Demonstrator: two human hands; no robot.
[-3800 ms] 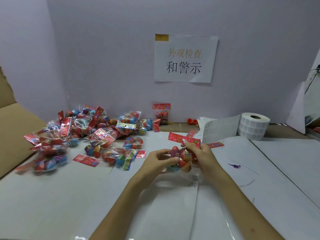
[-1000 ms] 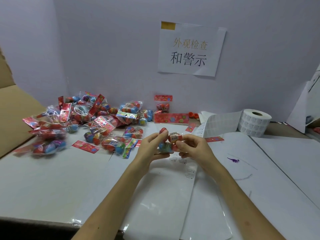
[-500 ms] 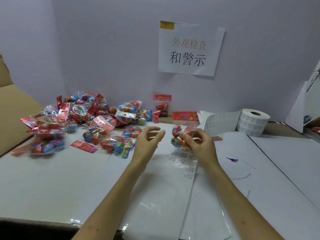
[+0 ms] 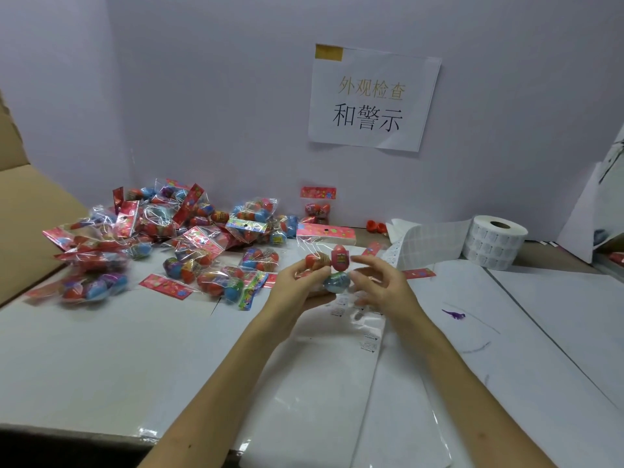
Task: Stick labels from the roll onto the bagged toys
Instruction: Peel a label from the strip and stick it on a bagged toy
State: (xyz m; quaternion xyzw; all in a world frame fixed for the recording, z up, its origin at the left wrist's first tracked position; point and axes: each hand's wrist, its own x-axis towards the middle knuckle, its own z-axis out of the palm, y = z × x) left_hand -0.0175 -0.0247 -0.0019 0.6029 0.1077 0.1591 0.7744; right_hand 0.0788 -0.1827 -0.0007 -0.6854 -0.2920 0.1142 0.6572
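A clear bag of toy eggs (image 4: 338,260) with a red header card is held upright above the table's middle. My left hand (image 4: 294,289) grips it from the left and below. My right hand (image 4: 380,287) hovers just right of the bag, fingers spread and loosely curved, thumb close to the red egg; I cannot tell whether it touches. The white label roll (image 4: 494,243) stands at the back right, its label strip (image 4: 430,239) unrolled leftward toward the bag.
A pile of bagged toys (image 4: 169,238) covers the back left of the table. A cardboard box flap (image 4: 23,211) rises at the far left. Glossy plastic sheets (image 4: 324,383) lie under my arms. A small purple figure (image 4: 455,314) lies to the right.
Half a second ago my right hand held the bag and my left hand was open. Now my left hand grips the bag and my right hand has let go.
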